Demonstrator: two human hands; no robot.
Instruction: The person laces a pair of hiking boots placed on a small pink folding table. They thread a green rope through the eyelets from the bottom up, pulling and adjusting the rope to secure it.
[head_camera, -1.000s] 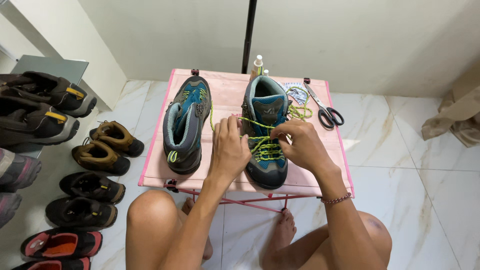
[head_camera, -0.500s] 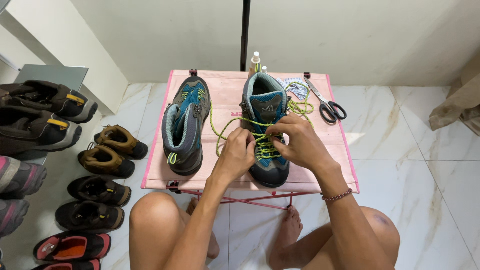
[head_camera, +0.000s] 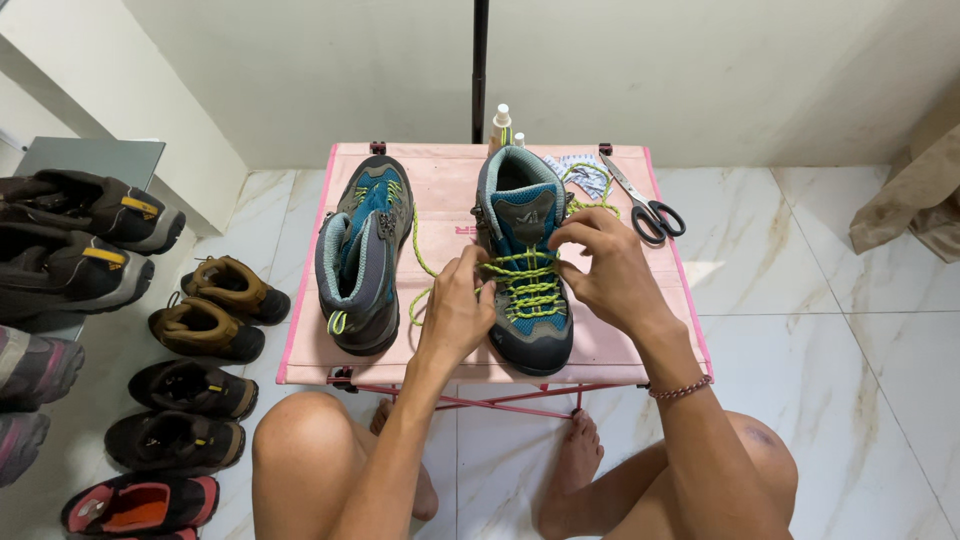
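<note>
1. Grey-and-teal hiking boot with yellow-green laces (head_camera: 525, 270) standing upright on the pink fabric folding table (head_camera: 450, 170), toe toward the near edge, on its right half
2. Left hand (head_camera: 455, 310) at the boot's left side, fingertips pinched shut on the yellow-green lace (head_camera: 420, 262) beside the eyelets
3. Right hand (head_camera: 605, 265) over the boot's right side, fingers closed on the lace near the tongue
4. Matching second grey-and-teal boot (head_camera: 362, 258) just left, apart from both hands
5. Black-handled scissors (head_camera: 645, 205) at the table's far right corner; small white bottle (head_camera: 501, 125) at the far edge
6. Rows of dark and brown shoes (head_camera: 205, 310) on the marble floor at left
</note>
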